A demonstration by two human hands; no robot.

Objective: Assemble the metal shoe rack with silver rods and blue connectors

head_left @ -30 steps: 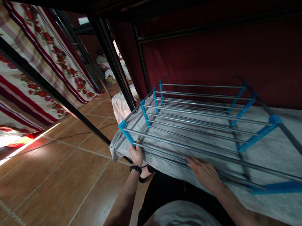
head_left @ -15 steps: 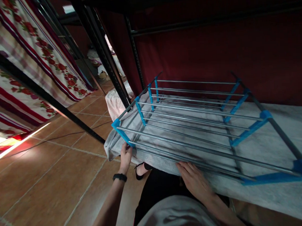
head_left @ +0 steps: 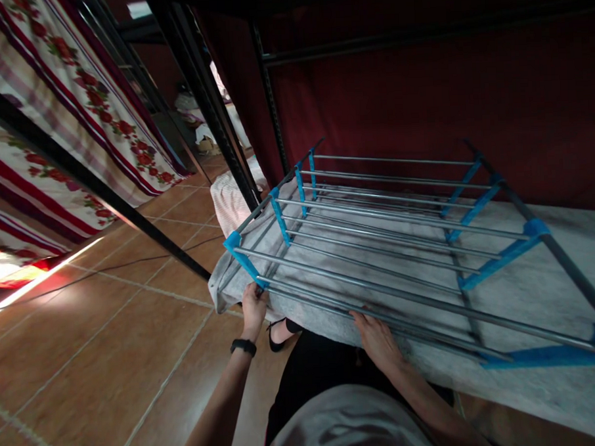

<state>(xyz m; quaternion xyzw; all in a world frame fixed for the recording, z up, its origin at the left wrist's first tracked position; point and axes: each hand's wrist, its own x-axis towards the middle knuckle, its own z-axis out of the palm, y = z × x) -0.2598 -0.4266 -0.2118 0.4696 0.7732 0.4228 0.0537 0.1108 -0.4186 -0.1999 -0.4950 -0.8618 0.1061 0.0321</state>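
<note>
A rack of grey metal rods with blue plastic connectors point(head_left: 277, 217) lies across a grey cloth-covered surface point(head_left: 542, 304). My left hand point(head_left: 254, 310), with a black band on its wrist, is at the rack's near left corner. Its fingers close around the lower end of the blue corner connector, and the fingertips are partly hidden. Farther right, my right hand point(head_left: 379, 338) lies along the near lower rods point(head_left: 325, 304). Those fingers are stretched out side by side, their tips touching the rods, and its thumb is hidden.
Black metal posts point(head_left: 208, 102) frame the surface on the left, with a slanting black bar point(head_left: 103, 192) beyond. A dark red cloth point(head_left: 395, 107) hangs behind. Floral striped curtains point(head_left: 90, 107) hang at left over a tiled floor point(head_left: 110, 336), where a thin cable point(head_left: 146, 259) runs.
The view has shifted slightly, so the rack appears a little farther right. My right fingertips have come slightly closer onto the near rods. The left hand keeps its place at the corner.
</note>
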